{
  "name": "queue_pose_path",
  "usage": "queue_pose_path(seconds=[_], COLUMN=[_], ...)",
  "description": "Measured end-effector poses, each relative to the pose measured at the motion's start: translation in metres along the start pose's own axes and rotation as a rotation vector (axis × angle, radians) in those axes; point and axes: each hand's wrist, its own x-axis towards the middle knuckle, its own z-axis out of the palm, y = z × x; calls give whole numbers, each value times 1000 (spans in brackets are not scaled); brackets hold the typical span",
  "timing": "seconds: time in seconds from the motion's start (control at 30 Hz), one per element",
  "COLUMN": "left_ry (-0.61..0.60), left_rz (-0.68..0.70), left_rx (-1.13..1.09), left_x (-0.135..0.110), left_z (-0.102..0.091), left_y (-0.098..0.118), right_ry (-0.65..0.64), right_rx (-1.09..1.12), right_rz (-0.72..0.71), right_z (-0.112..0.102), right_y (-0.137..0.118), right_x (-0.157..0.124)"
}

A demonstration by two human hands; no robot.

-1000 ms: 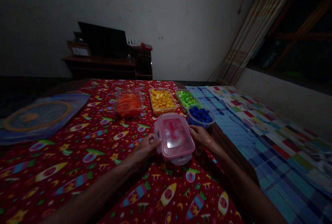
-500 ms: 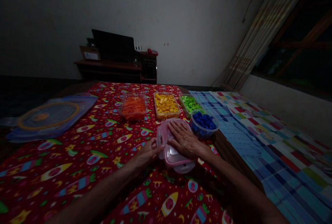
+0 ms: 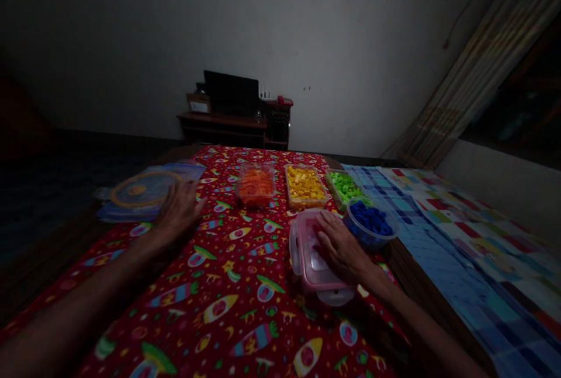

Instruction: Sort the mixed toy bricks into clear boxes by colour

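Observation:
My right hand (image 3: 344, 246) lies flat on the pink lid of a plastic food container (image 3: 313, 273), its fingers stretched out. Flaps stick out at the container's left and front sides. Just right of that hand stands a round clear tub (image 3: 372, 240) of blue pieces. My left hand (image 3: 177, 208), slightly blurred, is over at the left with its fingers apart, holding nothing that I can see. It is beside a round lid with a yellow-orange rim (image 3: 125, 198), which lies on bluish flat lids or bags; whether the fingers touch them I cannot tell.
Behind the pink-lidded container stand clear boxes of orange pieces (image 3: 256, 185), yellow pieces (image 3: 305, 184) and green pieces (image 3: 345, 185). A red rocket-patterned cloth (image 3: 236, 308) covers the surface. Blue checked fabric (image 3: 432, 243) lies to the right; a desk with a monitor (image 3: 232, 93) is beyond.
My left hand has left the pink-lidded container's side flap and moved left to the round lid. My right hand stays on the pink lid. The view has turned left.

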Motion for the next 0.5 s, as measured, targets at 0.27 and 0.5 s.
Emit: queue_pose_path(seconds=[0.27,0.5], left_ry=[-524,-376], left_rz=[-251,-272], left_rx=[274,233], left_x=[2,2], left_z=[-7,-7], left_y=[-77,-80], right_ry=[239,223], right_rx=[129,148], right_rz=[-26,-4], right_z=[-21,-24], right_y=[11,16], right_x=[-6,-16])
